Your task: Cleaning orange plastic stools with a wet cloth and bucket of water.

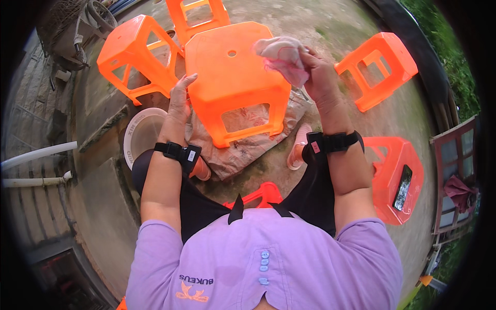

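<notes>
An orange plastic stool (232, 73) stands upright before me on a spread woven sack (232, 159). My left hand (181, 99) is at the stool's left edge, thumb and fingers apart, touching or very near the side of the seat. My right hand (319, 73) grips a crumpled white and pink cloth (285, 58) above the right part of the seat. The seat has a round hole in its middle.
More orange stools (130, 46) stand at the upper left, top and right (399, 58). A phone (403, 188) lies on a red stool (414, 170) at my right. A white bucket (133, 131) is beside my left forearm. White pipes (42, 151) jut in at the left.
</notes>
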Motion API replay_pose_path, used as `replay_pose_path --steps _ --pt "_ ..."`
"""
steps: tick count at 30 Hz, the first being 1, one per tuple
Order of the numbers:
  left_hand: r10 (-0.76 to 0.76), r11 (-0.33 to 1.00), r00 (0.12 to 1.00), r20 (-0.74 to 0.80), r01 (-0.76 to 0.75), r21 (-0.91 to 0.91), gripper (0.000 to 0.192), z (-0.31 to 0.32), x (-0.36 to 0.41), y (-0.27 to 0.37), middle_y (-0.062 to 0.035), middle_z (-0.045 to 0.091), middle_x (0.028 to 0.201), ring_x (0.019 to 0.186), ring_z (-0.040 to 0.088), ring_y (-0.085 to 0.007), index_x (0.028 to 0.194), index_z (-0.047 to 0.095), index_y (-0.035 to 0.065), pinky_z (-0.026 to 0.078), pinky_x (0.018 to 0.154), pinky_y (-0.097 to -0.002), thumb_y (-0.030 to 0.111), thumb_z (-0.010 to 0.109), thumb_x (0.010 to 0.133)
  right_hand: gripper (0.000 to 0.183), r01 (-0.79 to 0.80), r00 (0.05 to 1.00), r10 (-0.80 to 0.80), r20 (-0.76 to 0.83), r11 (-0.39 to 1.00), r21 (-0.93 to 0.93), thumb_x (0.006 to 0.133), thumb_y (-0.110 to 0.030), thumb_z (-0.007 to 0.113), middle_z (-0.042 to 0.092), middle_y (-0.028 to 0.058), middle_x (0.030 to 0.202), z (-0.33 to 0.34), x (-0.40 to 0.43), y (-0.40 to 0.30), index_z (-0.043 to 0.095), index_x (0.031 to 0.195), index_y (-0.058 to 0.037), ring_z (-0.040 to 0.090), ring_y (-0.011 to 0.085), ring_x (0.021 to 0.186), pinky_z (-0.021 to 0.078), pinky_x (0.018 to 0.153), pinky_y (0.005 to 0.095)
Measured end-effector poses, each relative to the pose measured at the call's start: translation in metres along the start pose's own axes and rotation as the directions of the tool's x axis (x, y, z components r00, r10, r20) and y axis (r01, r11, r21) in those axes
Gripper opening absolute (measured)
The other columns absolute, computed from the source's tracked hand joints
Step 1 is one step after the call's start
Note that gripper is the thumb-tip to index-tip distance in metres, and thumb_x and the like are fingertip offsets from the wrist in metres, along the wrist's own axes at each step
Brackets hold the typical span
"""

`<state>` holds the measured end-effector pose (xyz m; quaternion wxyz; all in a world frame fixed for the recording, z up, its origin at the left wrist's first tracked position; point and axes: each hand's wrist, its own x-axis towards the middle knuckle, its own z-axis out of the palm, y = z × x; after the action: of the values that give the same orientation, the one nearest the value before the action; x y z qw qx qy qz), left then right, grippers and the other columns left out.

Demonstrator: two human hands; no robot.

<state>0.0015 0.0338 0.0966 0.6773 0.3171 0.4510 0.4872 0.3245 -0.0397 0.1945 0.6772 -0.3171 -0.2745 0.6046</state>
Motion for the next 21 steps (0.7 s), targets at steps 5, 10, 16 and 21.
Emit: replay_pose_path --steps 5,10,16,21 --pt "0.090 0.958 0.949 -0.302 0.001 0.288 0.044 0.015 -0.017 0.003 -0.0076 0.064 0.103 0.093 0.059 -0.0134 0.117 0.058 0.0034 0.047 0.076 -0.0250 0.021 0.070 0.078 0.019 -0.052 0.996 0.067 0.056 0.970 -0.239 0.092 -0.006 0.050 0.064 0.0142 0.091 -0.004 0.011 0.024 0.058 0.104 0.0058 0.066 0.0211 0.077 0.0584 0.069 0.0308" --pt "0.391 0.863 0.918 0.060 -0.389 0.324 0.039 0.060 -0.076 0.043 -0.0088 0.061 0.112 0.103 0.056 -0.0141 0.120 0.056 0.0010 0.045 0.088 -0.0276 0.012 0.065 0.083 0.023 -0.160 0.974 0.172 0.148 0.983 -0.092 0.093 -0.009 0.049 0.063 0.0151 0.100 0.020 -0.002 0.019 0.056 0.110 0.0055 0.065 0.0209 0.086 0.0561 0.074 0.0324" --pt "0.458 0.772 0.830 0.319 -0.549 0.320 0.037 0.075 -0.078 0.031 -0.0073 0.063 0.109 0.101 0.057 -0.0136 0.120 0.058 0.0023 0.044 0.090 -0.0259 0.012 0.067 0.085 0.033 -0.253 0.895 0.278 0.350 0.961 -0.115 0.091 -0.010 0.050 0.061 0.0134 0.108 0.051 -0.013 0.028 0.052 0.120 0.0056 0.063 0.0220 0.097 0.0504 0.088 0.0346" --pt "0.416 0.809 0.856 0.307 -0.503 0.304 0.029 0.066 -0.071 0.026 -0.0065 0.065 0.100 0.096 0.059 -0.0125 0.111 0.063 0.0004 0.044 0.089 -0.0249 0.014 0.066 0.086 0.031 -0.240 0.904 0.303 0.301 0.943 -0.229 0.091 -0.010 0.050 0.062 0.0115 0.106 0.054 -0.005 0.044 0.054 0.118 0.0049 0.063 0.0192 0.093 0.0518 0.082 0.0315"
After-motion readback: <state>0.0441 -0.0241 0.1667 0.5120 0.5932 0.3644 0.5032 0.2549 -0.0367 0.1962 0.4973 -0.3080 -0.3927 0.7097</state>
